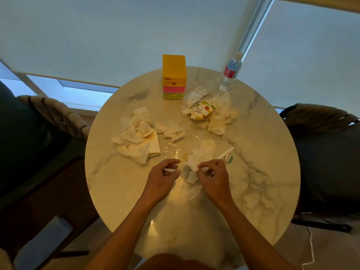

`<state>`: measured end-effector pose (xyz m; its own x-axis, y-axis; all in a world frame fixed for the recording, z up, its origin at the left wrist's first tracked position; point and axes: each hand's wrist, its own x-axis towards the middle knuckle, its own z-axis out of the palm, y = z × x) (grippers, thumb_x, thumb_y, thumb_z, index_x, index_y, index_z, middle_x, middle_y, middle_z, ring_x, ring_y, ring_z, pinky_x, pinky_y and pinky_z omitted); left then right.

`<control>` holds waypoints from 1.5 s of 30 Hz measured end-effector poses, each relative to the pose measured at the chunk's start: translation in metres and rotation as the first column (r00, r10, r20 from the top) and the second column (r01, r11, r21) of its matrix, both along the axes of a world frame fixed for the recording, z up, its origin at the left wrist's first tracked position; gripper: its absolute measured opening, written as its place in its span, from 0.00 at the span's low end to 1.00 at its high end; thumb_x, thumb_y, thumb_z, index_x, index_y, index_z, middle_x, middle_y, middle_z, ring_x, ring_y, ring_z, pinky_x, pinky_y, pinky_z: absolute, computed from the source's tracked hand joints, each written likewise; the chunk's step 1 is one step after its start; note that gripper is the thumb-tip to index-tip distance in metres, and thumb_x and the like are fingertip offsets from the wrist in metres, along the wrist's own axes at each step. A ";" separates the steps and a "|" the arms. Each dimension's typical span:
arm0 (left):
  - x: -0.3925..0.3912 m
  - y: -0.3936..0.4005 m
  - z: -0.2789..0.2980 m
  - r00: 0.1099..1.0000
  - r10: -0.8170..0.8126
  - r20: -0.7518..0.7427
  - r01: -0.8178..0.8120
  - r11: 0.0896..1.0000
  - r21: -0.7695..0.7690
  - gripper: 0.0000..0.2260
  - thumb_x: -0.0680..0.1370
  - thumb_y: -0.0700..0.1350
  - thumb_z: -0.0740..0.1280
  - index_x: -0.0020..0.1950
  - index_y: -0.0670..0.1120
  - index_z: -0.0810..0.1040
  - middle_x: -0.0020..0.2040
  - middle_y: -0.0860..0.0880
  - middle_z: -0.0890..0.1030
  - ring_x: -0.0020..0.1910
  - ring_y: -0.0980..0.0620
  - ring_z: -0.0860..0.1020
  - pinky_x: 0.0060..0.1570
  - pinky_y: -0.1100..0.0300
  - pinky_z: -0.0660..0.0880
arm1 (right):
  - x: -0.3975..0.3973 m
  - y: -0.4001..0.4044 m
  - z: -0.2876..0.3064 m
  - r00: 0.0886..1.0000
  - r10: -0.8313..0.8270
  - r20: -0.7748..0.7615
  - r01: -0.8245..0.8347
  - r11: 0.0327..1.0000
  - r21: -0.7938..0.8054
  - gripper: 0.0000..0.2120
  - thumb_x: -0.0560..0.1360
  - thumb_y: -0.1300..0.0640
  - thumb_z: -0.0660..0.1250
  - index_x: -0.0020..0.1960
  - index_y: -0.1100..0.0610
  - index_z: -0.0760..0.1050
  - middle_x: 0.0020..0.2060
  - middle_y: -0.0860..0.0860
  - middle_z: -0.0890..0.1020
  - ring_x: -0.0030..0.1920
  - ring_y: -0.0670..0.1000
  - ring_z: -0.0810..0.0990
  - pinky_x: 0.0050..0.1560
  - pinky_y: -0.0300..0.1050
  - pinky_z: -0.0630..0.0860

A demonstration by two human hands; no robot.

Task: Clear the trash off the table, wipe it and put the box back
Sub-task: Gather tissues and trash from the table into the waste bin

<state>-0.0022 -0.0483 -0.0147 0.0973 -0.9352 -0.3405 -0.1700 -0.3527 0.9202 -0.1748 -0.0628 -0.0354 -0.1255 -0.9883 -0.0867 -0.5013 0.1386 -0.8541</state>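
On the round marble table (263, 172), my left hand (162, 179) has its fingers curled and pinches a thin white piece at its fingertips; what it is I cannot tell. My right hand (212, 177) pinches the edge of a stained crumpled napkin (198, 158) lying between both hands. More crumpled napkins lie at the left (136, 139), in the middle (173, 131) and at the far right (221, 115). A crushed paper cup (202, 111) sits among the far ones. A yellow box (174, 75) stands upright at the far edge.
A water bottle (229, 73) stands at the far right of the table. A clear plastic wrap (172, 151), a white plastic knife (226, 152), a round lid (228, 158) and a plastic fork (193, 192) lie near my hands. Chairs stand on the left (58, 117) and right (321, 117).
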 end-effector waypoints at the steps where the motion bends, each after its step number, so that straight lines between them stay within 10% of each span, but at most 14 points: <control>1: 0.000 0.000 0.000 0.999 -0.028 -0.027 0.028 1.000 0.008 0.13 0.76 0.42 0.69 0.58 0.56 0.79 0.52 0.55 0.80 0.40 0.62 0.78 0.42 0.66 0.77 | 0.005 0.006 0.004 0.999 0.022 0.045 -0.022 1.000 0.014 0.08 0.70 0.62 0.73 0.43 0.50 0.79 0.47 0.49 0.74 0.42 0.45 0.76 0.43 0.32 0.75; 5: 0.003 0.001 0.000 0.978 -0.120 -0.170 0.130 0.990 0.051 0.16 0.77 0.47 0.68 0.63 0.61 0.75 0.60 0.60 0.77 0.56 0.61 0.77 0.51 0.63 0.77 | 0.019 0.025 0.016 0.962 0.107 0.253 -0.121 0.992 0.044 0.04 0.73 0.61 0.71 0.46 0.54 0.79 0.43 0.48 0.80 0.45 0.45 0.79 0.47 0.35 0.77; 18: 0.022 0.012 0.007 0.902 -0.183 -0.391 0.273 0.944 0.188 0.17 0.73 0.43 0.73 0.61 0.47 0.78 0.52 0.43 0.83 0.52 0.48 0.82 0.50 0.58 0.79 | 0.016 0.012 0.018 0.667 0.113 0.737 -0.445 0.853 0.272 0.04 0.69 0.63 0.68 0.42 0.63 0.76 0.39 0.57 0.83 0.43 0.55 0.82 0.45 0.47 0.79; 21: 0.024 0.014 0.008 0.931 -0.160 -0.328 0.241 0.945 0.220 0.12 0.73 0.40 0.72 0.56 0.44 0.79 0.48 0.39 0.83 0.45 0.45 0.82 0.48 0.56 0.79 | 0.012 0.000 0.024 0.775 0.257 0.578 -0.480 0.834 0.273 0.03 0.70 0.64 0.68 0.42 0.59 0.79 0.41 0.54 0.83 0.44 0.53 0.81 0.45 0.44 0.79; 24: 0.025 0.017 0.004 0.973 -0.075 -0.216 0.126 0.964 0.236 0.08 0.73 0.39 0.72 0.52 0.44 0.80 0.37 0.43 0.81 0.37 0.50 0.78 0.41 0.59 0.76 | 0.000 -0.024 0.022 0.949 0.309 0.058 -0.314 0.926 0.211 0.07 0.73 0.60 0.69 0.49 0.51 0.79 0.49 0.47 0.81 0.49 0.49 0.79 0.47 0.38 0.76; 30: 0.019 0.024 0.007 0.944 0.131 -0.303 -0.052 0.965 0.256 0.06 0.74 0.35 0.70 0.49 0.40 0.76 0.43 0.38 0.82 0.37 0.49 0.82 0.37 0.58 0.80 | -0.014 -0.055 -0.006 0.632 0.533 -0.563 -0.342 0.843 0.414 0.31 0.72 0.44 0.68 0.73 0.46 0.64 0.64 0.56 0.70 0.64 0.57 0.69 0.62 0.50 0.69; 34: 0.013 0.027 0.012 0.942 0.207 -0.262 -0.156 0.967 0.202 0.05 0.74 0.34 0.69 0.44 0.39 0.73 0.39 0.42 0.79 0.33 0.55 0.81 0.37 0.59 0.81 | -0.006 -0.052 -0.014 0.598 0.537 -0.595 -0.366 0.843 0.394 0.21 0.75 0.54 0.65 0.68 0.50 0.70 0.60 0.55 0.74 0.61 0.57 0.72 0.56 0.48 0.70; 45: -0.021 0.054 0.022 0.919 0.277 -0.282 -0.214 0.949 0.233 0.05 0.72 0.35 0.72 0.45 0.36 0.80 0.36 0.45 0.82 0.34 0.52 0.83 0.39 0.62 0.81 | -0.036 -0.002 0.019 0.994 0.088 -0.071 -0.085 0.995 0.049 0.06 0.71 0.60 0.72 0.44 0.56 0.74 0.37 0.46 0.78 0.37 0.40 0.75 0.35 0.29 0.67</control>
<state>-0.0227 0.0060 0.0072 0.1767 -0.8077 -0.5625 0.2247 -0.5233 0.8220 -0.2113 -0.0653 -0.0160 -0.0474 -0.9909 -0.1262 -0.5743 0.1304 -0.8082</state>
